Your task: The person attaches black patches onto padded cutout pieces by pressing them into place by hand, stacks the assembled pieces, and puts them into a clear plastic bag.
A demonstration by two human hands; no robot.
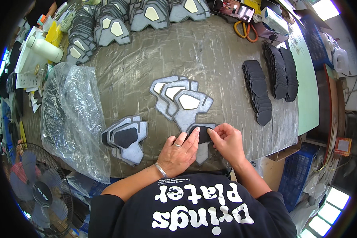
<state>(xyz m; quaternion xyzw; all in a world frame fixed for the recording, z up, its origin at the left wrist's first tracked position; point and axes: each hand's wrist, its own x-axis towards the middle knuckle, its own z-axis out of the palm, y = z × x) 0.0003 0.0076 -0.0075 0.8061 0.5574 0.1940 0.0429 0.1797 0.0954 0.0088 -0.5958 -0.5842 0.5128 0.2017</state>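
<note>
Near the table's front edge, a grey pad (202, 153) with a dark border lies with a black patch (204, 137) over its upper part. The fingers of my left hand (180, 152) are stretched out, and their tips rest on the patch's left side. At its right edge, my right hand (228, 143) pinches the patch between thumb and forefinger. Just beyond lie several overlapping grey pads (185, 115) with white centre areas. To the left is a small pile of grey pads topped with black patches (125, 137).
Stacked black patches (258, 93) stand in rows at the right. More grey pads (150, 24) line the far edge. Orange-handled scissors (251, 33) and a phone (235, 10) lie at the back right. Clear plastic bags (73, 115), a white bottle (44, 48) and a fan (42, 193) are at left.
</note>
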